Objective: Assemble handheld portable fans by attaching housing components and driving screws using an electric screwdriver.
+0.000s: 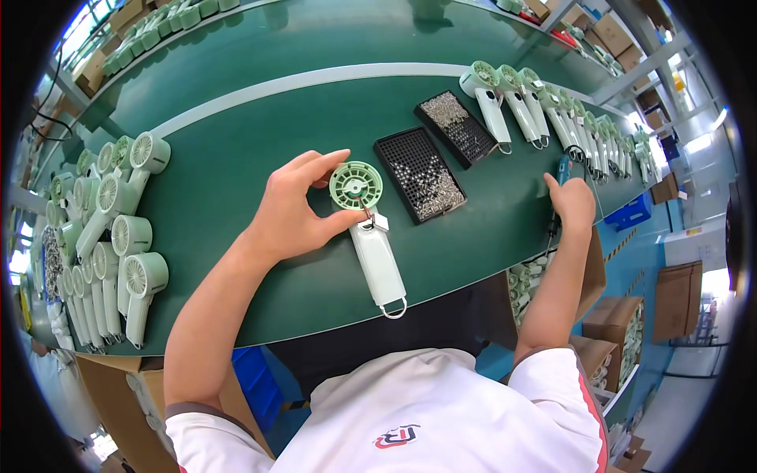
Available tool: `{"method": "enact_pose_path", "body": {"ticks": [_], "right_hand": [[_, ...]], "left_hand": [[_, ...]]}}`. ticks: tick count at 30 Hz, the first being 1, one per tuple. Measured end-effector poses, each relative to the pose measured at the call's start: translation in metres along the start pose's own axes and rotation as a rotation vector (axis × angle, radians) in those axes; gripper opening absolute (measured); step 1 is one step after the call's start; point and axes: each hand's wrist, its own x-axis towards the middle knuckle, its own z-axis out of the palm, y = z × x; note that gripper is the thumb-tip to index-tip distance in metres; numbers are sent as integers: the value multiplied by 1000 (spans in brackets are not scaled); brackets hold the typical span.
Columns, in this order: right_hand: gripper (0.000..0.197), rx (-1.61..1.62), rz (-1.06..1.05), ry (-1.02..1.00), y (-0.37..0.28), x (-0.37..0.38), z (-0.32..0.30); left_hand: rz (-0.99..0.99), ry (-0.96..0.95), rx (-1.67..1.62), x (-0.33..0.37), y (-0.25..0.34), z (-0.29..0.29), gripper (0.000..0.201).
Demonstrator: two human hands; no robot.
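My left hand (pixel 292 209) grips a handheld fan (pixel 378 264) by its round head, thumb on one side and fingers on the other. The fan lies on the green worktable, its pale green head without a front cover, a wire and small parts showing inside. Its white handle points toward me and ends in a wire loop. Off to the right, my right hand (pixel 573 203) is closed around a blue and black electric screwdriver (pixel 564 169), whose thin shaft points toward the table's near edge, well apart from the fan.
Two black trays (pixel 398 144) of small screws lie beyond the fan. Many fans (pixel 146 276) stand grouped at the left, and a row of open-headed fans (pixel 493 118) runs along the right. A cardboard box (pixel 593 272) holding parts sits below the right edge.
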Motion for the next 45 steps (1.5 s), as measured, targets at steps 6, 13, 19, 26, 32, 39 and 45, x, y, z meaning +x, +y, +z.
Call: {"method": "enact_pose_path", "body": {"ticks": [6,13,19,26,32,39,45], "right_hand": [[56,442,87,-96,55,44,47],[28,2103,-194,251,-14,5,-44],[29,2249,-920,15,-110,-8,-118],[42,2136,-1005,-234,-193,-53,-70],[37,2367,-804,-386,-205,-79,-50],[37,2164,-775,-315,-201,-81,-51],[36,1963,-772,-229,-199,-82,-53]], "left_hand": [[-20,-92,64,14,6,1,59],[-88,-59,42,15,10,7,54],[-65,-27,4,14,2,12,54],[-88,-73,2,13,3,9,58],[-45,-64,5,15,0,9,62],[-38,-50,-25,15,-3,11,63],[-19,-46,-17,15,-4,11,63]]}}
